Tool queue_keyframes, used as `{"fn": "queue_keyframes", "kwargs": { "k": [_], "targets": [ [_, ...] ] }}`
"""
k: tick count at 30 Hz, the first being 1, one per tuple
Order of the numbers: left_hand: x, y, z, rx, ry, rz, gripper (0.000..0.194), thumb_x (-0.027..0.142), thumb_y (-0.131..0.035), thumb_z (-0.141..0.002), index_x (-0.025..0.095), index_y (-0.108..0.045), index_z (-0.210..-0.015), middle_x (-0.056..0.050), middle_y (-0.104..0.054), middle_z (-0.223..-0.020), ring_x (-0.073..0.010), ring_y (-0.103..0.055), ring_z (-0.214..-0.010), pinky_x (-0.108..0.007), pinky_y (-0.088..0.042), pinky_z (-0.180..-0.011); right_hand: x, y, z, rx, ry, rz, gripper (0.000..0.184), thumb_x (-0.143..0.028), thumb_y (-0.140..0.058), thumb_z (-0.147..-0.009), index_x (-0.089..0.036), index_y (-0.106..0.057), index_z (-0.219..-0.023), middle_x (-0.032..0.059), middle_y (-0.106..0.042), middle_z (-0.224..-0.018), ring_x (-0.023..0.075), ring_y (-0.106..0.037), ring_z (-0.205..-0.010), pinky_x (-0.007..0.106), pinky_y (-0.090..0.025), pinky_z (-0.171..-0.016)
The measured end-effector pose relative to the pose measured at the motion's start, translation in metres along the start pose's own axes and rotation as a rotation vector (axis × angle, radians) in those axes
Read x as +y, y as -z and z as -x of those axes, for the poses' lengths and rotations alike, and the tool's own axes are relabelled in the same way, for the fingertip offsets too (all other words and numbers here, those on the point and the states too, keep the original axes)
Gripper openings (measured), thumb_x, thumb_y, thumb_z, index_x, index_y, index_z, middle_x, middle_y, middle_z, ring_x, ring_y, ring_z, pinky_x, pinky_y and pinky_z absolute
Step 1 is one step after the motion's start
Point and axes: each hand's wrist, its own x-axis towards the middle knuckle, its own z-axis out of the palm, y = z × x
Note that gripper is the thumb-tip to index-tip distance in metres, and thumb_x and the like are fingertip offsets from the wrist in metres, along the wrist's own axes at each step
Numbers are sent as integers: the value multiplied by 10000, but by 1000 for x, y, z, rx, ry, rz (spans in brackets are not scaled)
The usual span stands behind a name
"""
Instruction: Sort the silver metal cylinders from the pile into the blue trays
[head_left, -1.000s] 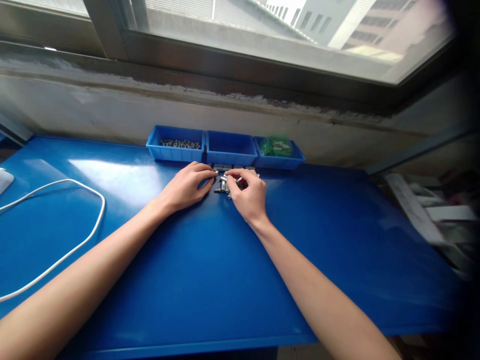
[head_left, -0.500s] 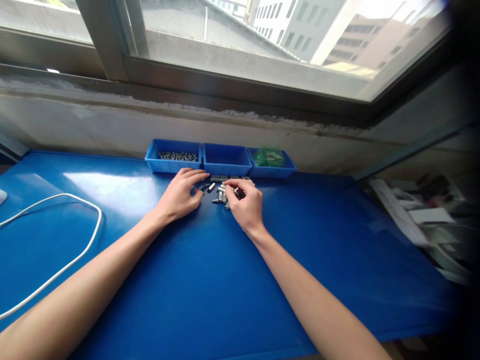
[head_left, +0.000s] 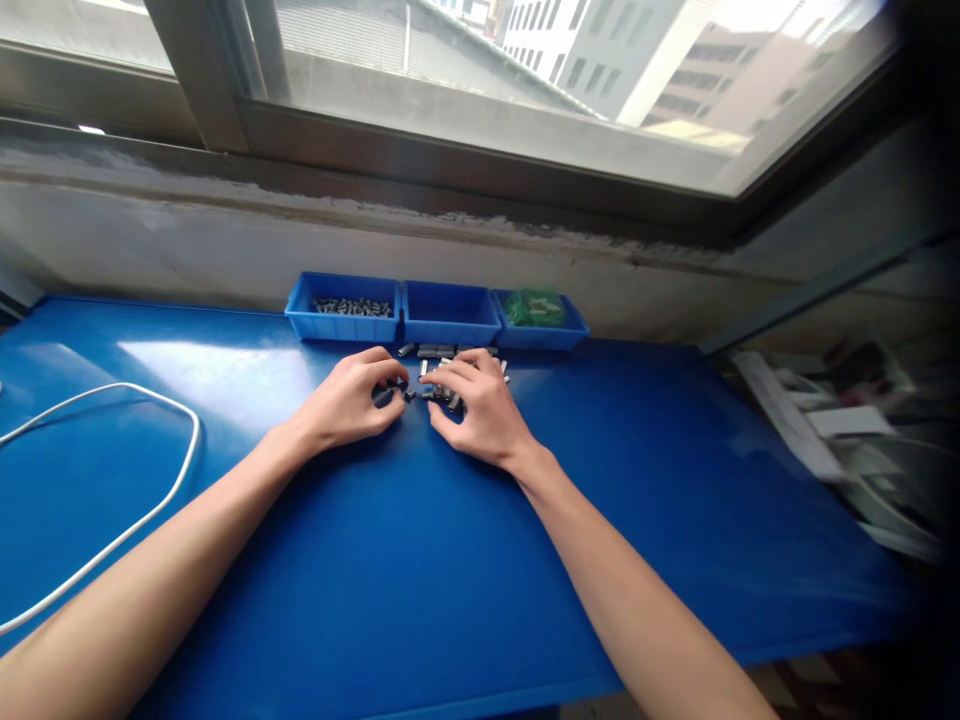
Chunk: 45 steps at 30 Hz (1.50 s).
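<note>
Some metal parts [head_left: 437, 351] sat rowed far, loose pieces [head_left: 424, 369] unrowed nearer. Right grip [head_left: 486, 412] was spread; left grip [head_left: 346, 402]: couldn't tell.

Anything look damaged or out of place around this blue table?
The wall edge below the window looks ragged, smeared white. Metal parts lie loose before the blue bins, too small to check for damage.

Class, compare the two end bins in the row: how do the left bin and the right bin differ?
The left bin holds loose small parts; the right bin holds a green bundle. The left bin's parts lie below its rim, whereas the right bin's bundle reaches roughly rim height. Both are blue, open-topped bins.
</note>
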Motion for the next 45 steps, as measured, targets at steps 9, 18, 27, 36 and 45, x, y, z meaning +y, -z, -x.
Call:
{"fn": "queue_keyframes", "kwargs": {
  "k": [9,18,27,36,45],
  "targets": [
    [-5,0,1,-41,-128,61,252,256,-660,-843,149,-746,-1055,-59,-662,-959,-159,-635,-809,-267,-502,-753,10,-13,-2,-20,75,-13,171,-161,-628,-934,-217,-737,-1053,48,-782,-1010,265,-593,-1006,448,-506,-952],
    [-13,-3,-4,1,-86,129,175,225,-707,-810,161,-784,-952,-37,-682,-859,-119,-612,-696,-229,-495,-676,-2,-17,-7,186,-316,-619,135,-318,-735,-893,-225,-696,-983,30,-763,-933,197,-752,-853,334,-602,-816],
    [-15,-4,-3,20,-78,122,245,278,-723,-832,161,-783,-1039,-57,-696,-932,-136,-631,-739,-246,-509,-698,-7,-16,-10,210,-556,-898,265,-400,-876,-729,-212,-768,-881,37,-789,-898,200,-755,-857,330,-608,-831],
    [-20,-10,-5,33,-37,146,131,274,-683,-884,185,-753,-950,-40,-651,-901,-136,-608,-728,-262,-513,-701,0,-12,-43,202,-525,-891,264,-315,-893,-680,-218,-765,-890,30,-793,-910,212,-763,-875,335,-615,-857],
    [-25,-7,-6,101,157,526,245,397,-704,-890,185,-678,-1010,-56,-739,-951,-193,-702,-855,-318,-580,-798,6,-28,-108,199,-277,-297,128,-190,-726,-777,-195,-775,-896,24,-801,-900,143,-672,-617,298,-569,-698]
  ]
}}
